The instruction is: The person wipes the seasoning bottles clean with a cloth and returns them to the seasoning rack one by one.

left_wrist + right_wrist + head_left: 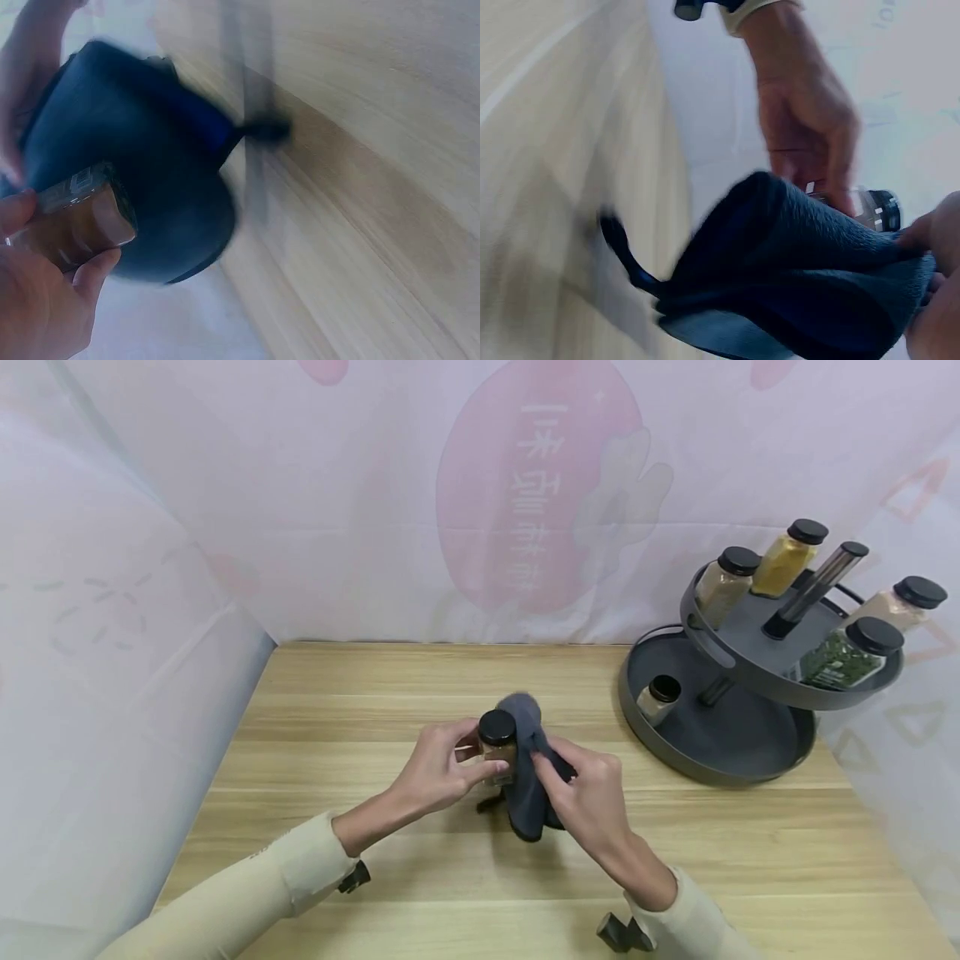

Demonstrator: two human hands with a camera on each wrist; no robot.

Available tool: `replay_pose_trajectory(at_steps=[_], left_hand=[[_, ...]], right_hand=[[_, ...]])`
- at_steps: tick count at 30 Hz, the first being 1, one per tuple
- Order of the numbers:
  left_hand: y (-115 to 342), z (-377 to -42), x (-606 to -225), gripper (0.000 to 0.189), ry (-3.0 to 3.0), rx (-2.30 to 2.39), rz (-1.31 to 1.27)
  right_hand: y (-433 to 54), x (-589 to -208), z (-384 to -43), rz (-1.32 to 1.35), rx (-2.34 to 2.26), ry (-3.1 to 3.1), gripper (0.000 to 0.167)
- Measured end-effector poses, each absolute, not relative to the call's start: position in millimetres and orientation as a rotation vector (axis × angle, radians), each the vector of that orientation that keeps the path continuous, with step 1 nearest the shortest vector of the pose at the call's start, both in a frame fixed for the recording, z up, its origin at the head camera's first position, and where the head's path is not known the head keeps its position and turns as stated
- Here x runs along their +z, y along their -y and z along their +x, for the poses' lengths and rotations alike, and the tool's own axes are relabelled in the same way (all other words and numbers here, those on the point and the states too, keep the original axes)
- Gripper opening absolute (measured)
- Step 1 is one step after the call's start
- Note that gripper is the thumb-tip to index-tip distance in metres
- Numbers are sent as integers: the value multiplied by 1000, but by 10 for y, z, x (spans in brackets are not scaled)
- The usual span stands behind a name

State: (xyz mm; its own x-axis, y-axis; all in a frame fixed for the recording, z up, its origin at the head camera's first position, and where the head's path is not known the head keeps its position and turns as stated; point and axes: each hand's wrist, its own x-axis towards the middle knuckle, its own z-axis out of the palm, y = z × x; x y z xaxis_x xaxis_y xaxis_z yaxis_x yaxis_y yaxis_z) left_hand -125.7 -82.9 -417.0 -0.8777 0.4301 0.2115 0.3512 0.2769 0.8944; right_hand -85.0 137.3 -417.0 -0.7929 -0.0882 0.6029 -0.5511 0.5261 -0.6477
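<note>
My left hand point(435, 770) holds a clear spice jar point(497, 750) between thumb and fingers, over the middle of the table. The jar has a black lid point(497, 727) and brown powder inside, also showing through the clear jar base point(112, 210) in the left wrist view. Pinched in my right hand point(594, 787) is a folded dark grey cloth point(527, 797), which lies against the jar's right side. A short dark strap point(622, 251) dangles from the cloth over the wood, as the right wrist view shows.
At the right stands a two-tier dark grey turntable rack point(693, 768). Its upper tier bears a yellow spice jar point(783, 564), a green herb jar point(843, 658) and two paler jars. A small jar point(657, 700) leans on the lower tier. Fabric walls point(360, 568) enclose the wooden table point(337, 693).
</note>
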Motion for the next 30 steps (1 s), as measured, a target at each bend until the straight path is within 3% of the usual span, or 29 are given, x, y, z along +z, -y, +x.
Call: replay_pose_trajectory(at_steps=[8,16,23,30], left_hand=[[844,-1282,-4116,34,-2493,1675,736],[865,-1289,-4181,35,-2462,1673,763],[859,-1292,-4090,36,-2489,1697,676],[885,-1292,-4155,38,-2454,1708,720]], right_hand=[[-1357,-4242,-850,518,1207,2403,11],[-1343,-4131,-865,533,1236,2267,17],[-1332,-4237,-830,517,1224,2389,9],[-1312,-4114,-862,537,1218,2290,14]])
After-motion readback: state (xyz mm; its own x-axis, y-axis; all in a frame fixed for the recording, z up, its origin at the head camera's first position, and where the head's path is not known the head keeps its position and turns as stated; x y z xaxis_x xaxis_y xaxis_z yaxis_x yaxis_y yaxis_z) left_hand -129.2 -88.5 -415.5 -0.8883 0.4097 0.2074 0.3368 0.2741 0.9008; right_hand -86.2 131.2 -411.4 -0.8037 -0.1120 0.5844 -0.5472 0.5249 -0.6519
